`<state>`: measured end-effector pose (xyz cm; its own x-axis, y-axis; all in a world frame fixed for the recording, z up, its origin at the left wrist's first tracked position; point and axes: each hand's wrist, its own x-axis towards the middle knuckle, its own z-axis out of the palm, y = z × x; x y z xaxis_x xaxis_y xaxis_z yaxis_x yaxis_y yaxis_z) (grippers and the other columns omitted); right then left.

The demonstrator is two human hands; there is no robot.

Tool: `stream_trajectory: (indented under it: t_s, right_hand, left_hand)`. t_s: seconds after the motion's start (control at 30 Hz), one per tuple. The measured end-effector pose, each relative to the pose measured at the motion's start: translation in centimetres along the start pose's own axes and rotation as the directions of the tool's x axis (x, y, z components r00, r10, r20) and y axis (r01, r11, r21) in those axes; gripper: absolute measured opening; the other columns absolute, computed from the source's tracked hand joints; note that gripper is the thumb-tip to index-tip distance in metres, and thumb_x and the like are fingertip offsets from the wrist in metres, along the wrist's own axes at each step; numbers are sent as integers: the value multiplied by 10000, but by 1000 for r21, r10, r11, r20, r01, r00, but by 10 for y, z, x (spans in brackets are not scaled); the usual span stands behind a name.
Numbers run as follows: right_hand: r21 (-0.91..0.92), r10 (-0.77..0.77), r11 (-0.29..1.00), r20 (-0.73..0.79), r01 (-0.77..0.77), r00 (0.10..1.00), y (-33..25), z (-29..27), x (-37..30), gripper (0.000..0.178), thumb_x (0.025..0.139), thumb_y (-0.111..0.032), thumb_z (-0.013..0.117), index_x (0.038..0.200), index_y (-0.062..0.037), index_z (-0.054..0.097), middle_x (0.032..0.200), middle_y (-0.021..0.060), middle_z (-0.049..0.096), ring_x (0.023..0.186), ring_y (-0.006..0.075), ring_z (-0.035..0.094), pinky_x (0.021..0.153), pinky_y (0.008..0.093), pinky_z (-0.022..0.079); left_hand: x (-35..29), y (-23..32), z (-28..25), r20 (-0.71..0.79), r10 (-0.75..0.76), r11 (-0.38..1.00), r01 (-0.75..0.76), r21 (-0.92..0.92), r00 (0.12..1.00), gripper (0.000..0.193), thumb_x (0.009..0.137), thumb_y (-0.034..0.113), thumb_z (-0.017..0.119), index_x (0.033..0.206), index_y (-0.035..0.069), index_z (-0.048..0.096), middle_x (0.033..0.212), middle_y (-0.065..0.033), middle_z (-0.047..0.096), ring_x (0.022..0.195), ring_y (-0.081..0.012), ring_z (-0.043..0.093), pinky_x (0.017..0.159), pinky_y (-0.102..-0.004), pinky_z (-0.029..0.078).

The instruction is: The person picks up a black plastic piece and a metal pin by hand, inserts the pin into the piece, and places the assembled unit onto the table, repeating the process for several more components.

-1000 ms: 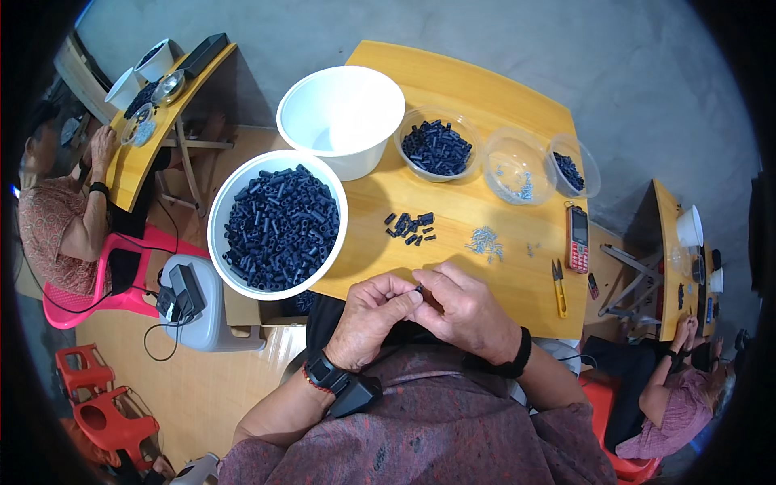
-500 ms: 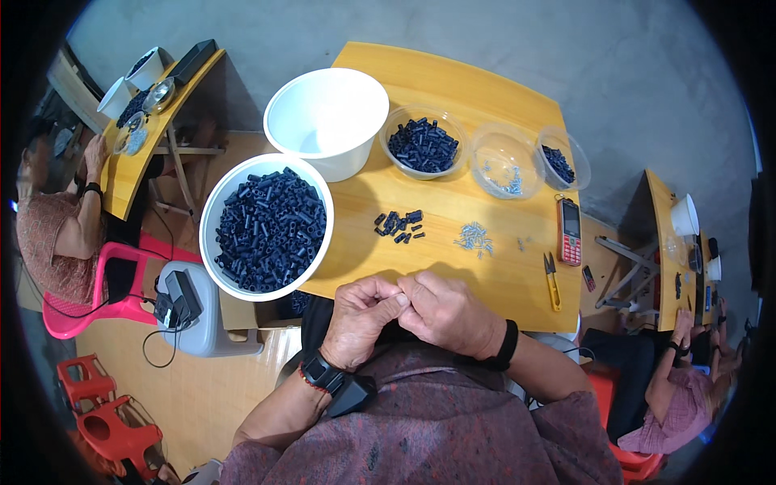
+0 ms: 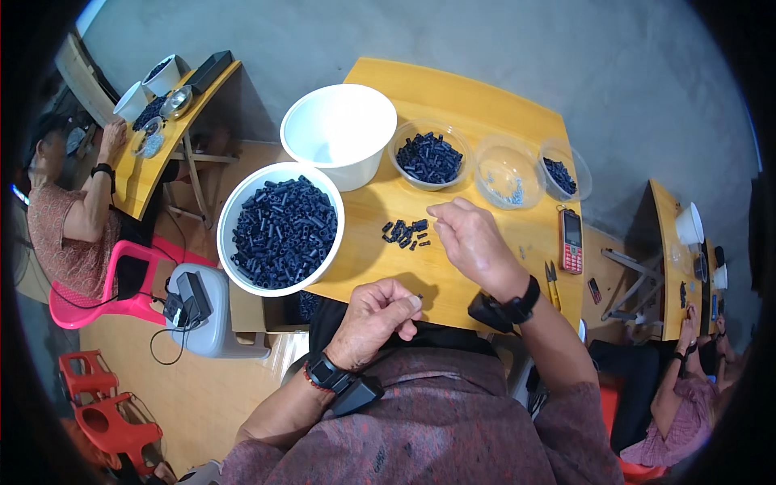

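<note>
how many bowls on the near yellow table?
5: big white bowl of black tubes at left edge, empty white bowl behind it, then three clear bowls in a row rightward.

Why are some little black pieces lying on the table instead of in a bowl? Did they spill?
It doesn't look like a spill. A small cluster of black pieces lies on the yellow table right by the right hand. The bowls stand upright; nothing looks broken or tipped.
</note>
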<state>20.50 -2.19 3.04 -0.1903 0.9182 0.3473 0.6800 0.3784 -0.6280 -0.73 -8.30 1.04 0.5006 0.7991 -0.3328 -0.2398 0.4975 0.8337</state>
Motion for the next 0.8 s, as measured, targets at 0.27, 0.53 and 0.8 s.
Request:
stream_trajectory:
  t_s: [0.27,0.53,0.8]
  right_hand:
    - [-174,56,984,127,-33,990,10,19,11,166,836,4,629,982,52,690,879,223,613,866,409,615,790,475,491]
    - [-89,109,991,152,-97,982,8,20,12,81,827,1,635,885,54,654,906,225,608,911,418,610,814,476,486]
    - [24,124,992,110,-128,986,14,23,15,60,787,51,632,842,48,609,889,228,640,844,398,641,749,441,517]
  left_hand:
    - [-32,10,-35,-79,-26,975,43,219,997,182,949,108,631,793,21,598,742,-53,635,551,-87,584,520,-220,481]
    - [-62,-5,-97,-348,-48,998,62,29,936,206,861,81,655,673,67,572,604,-45,592,433,-104,522,392,-226,431]
    - [-47,-34,-155,-641,-157,983,53,-178,751,226,893,208,702,771,71,570,655,-62,591,449,-151,544,407,-298,467]
